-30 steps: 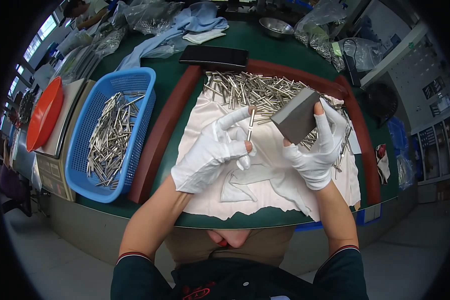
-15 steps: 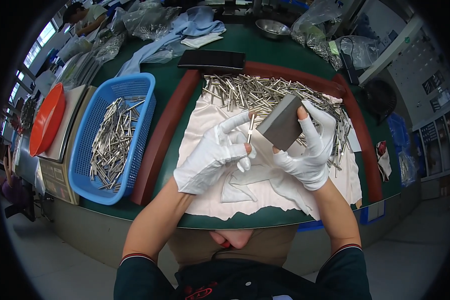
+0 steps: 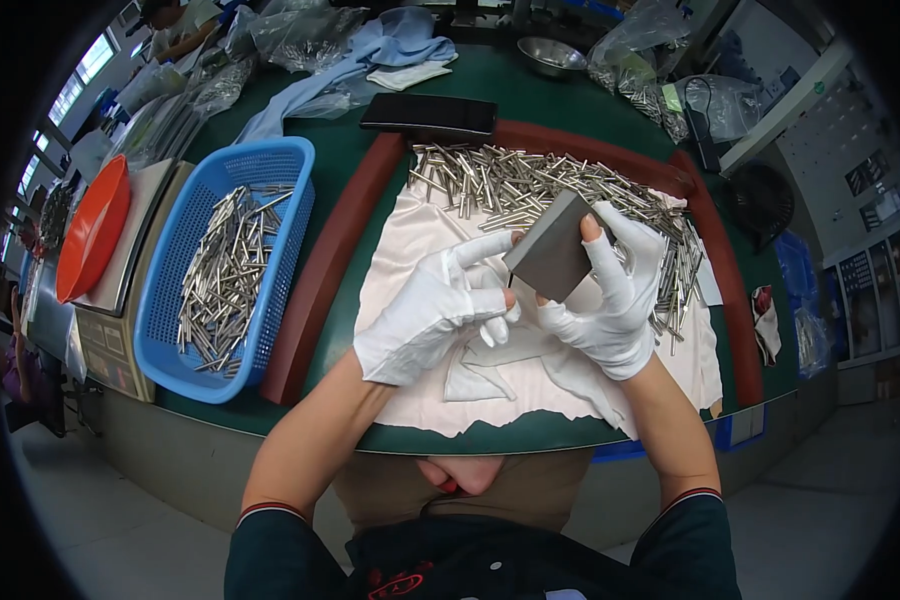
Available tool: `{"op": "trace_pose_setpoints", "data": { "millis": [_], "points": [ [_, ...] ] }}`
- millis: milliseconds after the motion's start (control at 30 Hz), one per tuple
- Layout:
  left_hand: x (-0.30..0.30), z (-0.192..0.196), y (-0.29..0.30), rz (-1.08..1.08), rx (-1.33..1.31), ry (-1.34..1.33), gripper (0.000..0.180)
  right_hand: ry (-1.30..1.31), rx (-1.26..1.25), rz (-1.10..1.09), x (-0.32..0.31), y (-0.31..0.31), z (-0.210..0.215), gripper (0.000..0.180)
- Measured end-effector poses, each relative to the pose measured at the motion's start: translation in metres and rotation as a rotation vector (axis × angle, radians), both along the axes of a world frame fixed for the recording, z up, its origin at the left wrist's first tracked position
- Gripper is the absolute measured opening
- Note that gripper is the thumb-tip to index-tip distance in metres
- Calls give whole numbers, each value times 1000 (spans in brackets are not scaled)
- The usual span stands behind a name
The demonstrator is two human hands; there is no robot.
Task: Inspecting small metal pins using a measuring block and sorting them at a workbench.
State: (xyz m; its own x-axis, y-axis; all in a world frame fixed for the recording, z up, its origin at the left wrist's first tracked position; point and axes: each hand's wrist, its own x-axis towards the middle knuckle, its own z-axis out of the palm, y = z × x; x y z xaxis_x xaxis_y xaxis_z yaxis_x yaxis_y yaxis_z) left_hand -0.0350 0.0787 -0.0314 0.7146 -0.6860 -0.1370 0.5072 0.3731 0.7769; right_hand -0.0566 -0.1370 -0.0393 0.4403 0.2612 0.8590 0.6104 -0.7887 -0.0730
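My right hand (image 3: 615, 300), in a white glove with bare fingertips, grips a dark grey rectangular block (image 3: 555, 250) and holds it tilted above the cloth. My left hand (image 3: 440, 310), gloved the same way, is closed with thumb and forefinger at the block's left edge. A slim metal pin is pinched between those fingertips; the block's edge now hides most of it. Beyond both hands, a heap of loose silvery metal pins (image 3: 500, 180) lies on a pale pink cloth (image 3: 400, 270). Under the hands rests a crumpled white cloth (image 3: 480, 380).
A reddish-brown frame (image 3: 335, 270) borders the work area. To its left stands a blue basket (image 3: 150, 335) of pins, beside a scale (image 3: 110, 345) with an orange tray (image 3: 95, 230). A black phone (image 3: 428, 115), metal bowl (image 3: 552, 57) and plastic bags (image 3: 305, 40) lie farther back.
The block has shifted slightly left and down, up to the left fingertips. The pin, plainly visible before, is now mostly covered by the block's edge.
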Motion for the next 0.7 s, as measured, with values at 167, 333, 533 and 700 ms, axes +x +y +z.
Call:
{"op": "trace_pose_setpoints", "data": {
  "millis": [167, 333, 533, 700],
  "points": [
    [4, -4, 4, -33, -45, 25, 61, 20, -22, 23, 2, -1, 0, 82],
    [3, 0, 1, -64, -54, 57, 57, 58, 31, 36, 4, 3, 0, 82],
    [2, -4, 0, -67, -25, 54, 52, 90, 77, 40, 3, 6, -1, 82],
    [5, -6, 1, -57, -83, 75, 51, 99, 12, 56, 0, -2, 1, 82]
  ]
}}
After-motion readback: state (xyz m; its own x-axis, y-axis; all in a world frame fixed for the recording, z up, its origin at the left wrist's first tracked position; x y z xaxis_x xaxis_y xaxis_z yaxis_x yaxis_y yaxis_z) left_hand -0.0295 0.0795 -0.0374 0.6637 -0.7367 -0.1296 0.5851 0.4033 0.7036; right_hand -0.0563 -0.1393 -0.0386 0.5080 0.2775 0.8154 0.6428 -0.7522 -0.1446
